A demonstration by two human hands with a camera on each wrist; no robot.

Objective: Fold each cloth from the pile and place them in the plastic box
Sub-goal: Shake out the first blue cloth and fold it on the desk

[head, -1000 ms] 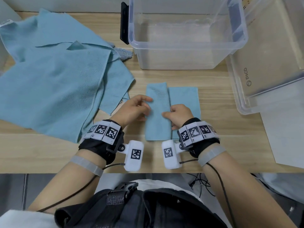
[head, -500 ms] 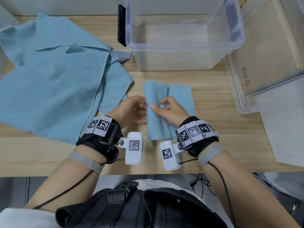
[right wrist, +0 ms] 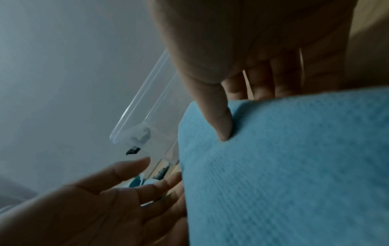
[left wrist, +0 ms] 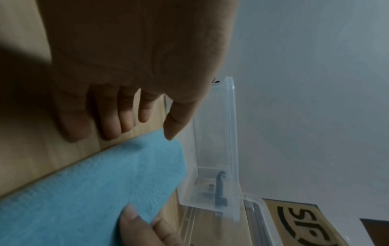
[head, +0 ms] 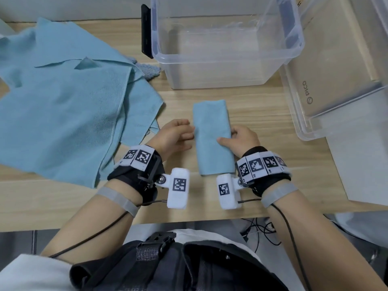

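Both hands flank the folded cloth (head: 212,137) mid-frame on the tabletop (head: 262,114): left hand (head: 174,137) open, fingers relaxed at its left edge; right hand (head: 241,140) w/ thumb pressing on top, fingers tucked under the right edge. Risk imo: lift it one-sided and the fold flops open. Box (head: 294,45) at top looks empty, pile (head: 63,112) at left.

"PICO" with a round logo reads on the tan carton (head: 327,66); left wrist view shows large black letters, possibly "SP".
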